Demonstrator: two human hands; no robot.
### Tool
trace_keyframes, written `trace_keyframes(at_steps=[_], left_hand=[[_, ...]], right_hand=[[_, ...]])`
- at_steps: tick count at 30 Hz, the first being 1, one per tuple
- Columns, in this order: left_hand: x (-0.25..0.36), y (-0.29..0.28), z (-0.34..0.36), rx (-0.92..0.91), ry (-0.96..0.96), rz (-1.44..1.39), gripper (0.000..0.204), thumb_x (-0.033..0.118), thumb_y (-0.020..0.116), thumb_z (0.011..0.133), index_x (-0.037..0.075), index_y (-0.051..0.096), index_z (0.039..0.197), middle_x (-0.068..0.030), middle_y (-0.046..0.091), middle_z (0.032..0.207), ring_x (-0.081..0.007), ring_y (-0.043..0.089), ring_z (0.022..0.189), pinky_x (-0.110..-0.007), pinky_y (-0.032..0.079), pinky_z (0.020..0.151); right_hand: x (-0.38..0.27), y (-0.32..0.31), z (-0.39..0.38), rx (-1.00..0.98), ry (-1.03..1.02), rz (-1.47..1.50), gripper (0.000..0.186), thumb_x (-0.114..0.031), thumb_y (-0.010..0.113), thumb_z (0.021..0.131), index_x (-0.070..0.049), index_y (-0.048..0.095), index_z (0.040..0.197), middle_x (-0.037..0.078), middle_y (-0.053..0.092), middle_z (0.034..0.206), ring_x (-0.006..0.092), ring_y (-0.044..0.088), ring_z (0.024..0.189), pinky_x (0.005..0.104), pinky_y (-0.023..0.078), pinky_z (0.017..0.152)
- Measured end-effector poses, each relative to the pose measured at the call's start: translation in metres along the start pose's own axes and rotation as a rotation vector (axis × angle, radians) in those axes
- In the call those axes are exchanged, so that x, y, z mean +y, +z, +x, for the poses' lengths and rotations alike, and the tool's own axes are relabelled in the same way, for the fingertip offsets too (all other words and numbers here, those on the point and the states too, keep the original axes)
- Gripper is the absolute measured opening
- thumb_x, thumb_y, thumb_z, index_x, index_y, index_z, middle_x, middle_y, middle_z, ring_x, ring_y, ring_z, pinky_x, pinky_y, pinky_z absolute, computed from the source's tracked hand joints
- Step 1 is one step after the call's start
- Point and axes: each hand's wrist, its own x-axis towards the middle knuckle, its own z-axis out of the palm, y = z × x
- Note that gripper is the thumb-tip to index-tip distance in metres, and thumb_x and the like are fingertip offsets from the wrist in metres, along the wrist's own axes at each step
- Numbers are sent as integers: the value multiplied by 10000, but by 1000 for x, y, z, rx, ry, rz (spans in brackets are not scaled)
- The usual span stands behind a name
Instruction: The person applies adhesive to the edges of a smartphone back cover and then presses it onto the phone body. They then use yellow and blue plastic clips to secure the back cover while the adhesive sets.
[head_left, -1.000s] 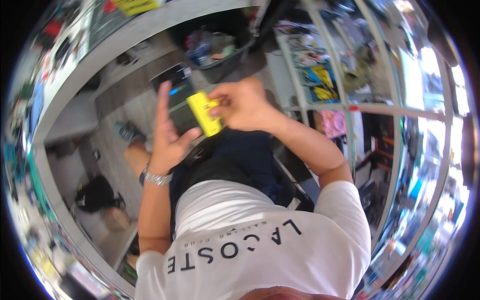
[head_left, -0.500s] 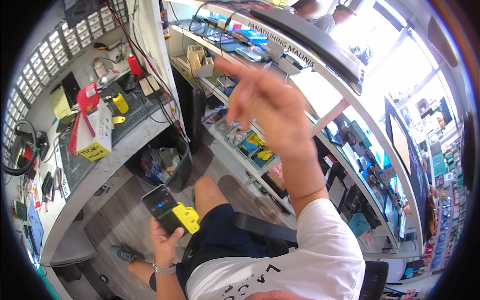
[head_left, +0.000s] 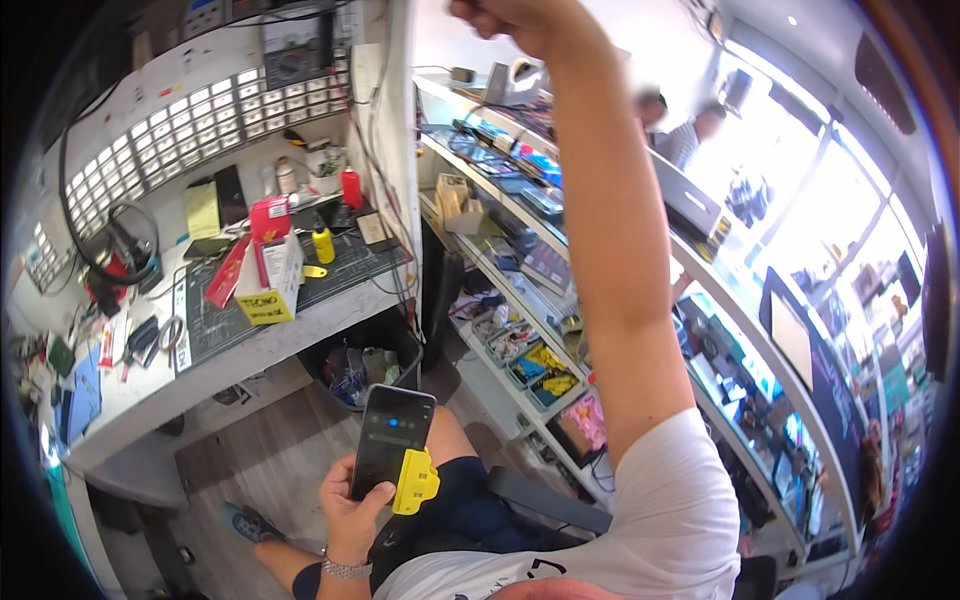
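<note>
My left hand is low over my lap, gripping a dark smartphone upright with its screen toward me. A yellow plastic clamp is clipped on the phone's lower right edge. A metal bracelet circles that wrist. My right arm stretches straight up, and my right hand sits at the picture's top edge with its fingers curled. The edge cuts the hand off, so whatever it may hold is hidden.
A workbench on the left carries a black mat, a yellow bottle, a red bottle and tools. Small parts drawers hang above it, and a black bin stands below. Stocked shelves run right. Two people stand behind.
My right arm has risen from in front of me to the top of the view. The left hand still holds the phone over my lap, now nearer the middle.
</note>
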Motion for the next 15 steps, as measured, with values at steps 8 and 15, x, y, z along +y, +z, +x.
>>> trace_keyframes(at_steps=[8, 15], left_hand=[[-9, 1, -3, 64, -88, 11, 357, -57, 718, 831, -58, 640, 1179, -92, 731, 1061, -147, 686, 942, -290, 531, 914], [-20, -6, 6, 148, -102, 68, 383, 37, 777, 851, -52, 628, 1193, -79, 716, 1060, -139, 669, 941, -292, 532, 890]], right_hand=[[-11, -51, 33, 301, 34, -206, 195, -89, 616, 916, 10, 720, 1048, 86, 607, 680, 166, 501, 502, 324, 390, 444], [-5, -77, 63, 229, 9, -542, 182, -91, 570, 912, -21, 663, 772, 60, 565, 623, 148, 458, 491, 334, 370, 430]])
